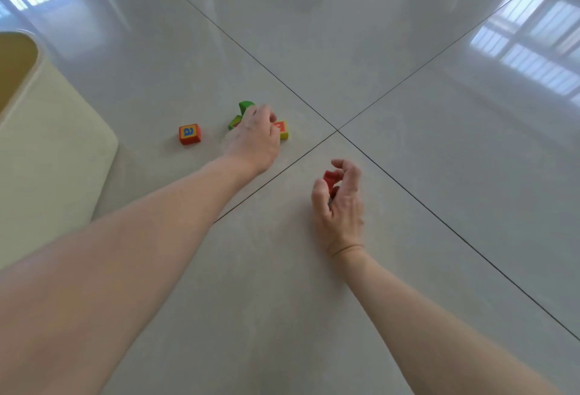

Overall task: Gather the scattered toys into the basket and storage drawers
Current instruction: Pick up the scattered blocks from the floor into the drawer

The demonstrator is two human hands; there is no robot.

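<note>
My left hand [255, 135] reaches over a small cluster of blocks on the tiled floor, its fingers curled down onto them. A green curved block [244, 106] and another green block [234, 121] show past the fingers. A yellow block with a red face [282, 129] lies just right of that hand. Whether the hand holds any of them is hidden. A red letter block marked "a" [189, 134] sits alone to the left. My right hand [340, 203] hovers nearer me and grips a red block [330, 178] in curled fingers.
A cream plastic bin [56, 131] stands at the left edge, its open rim at the upper left. Glossy grey floor tiles [408, 206] with dark grout lines crossing near the blocks spread in every direction, reflecting windows.
</note>
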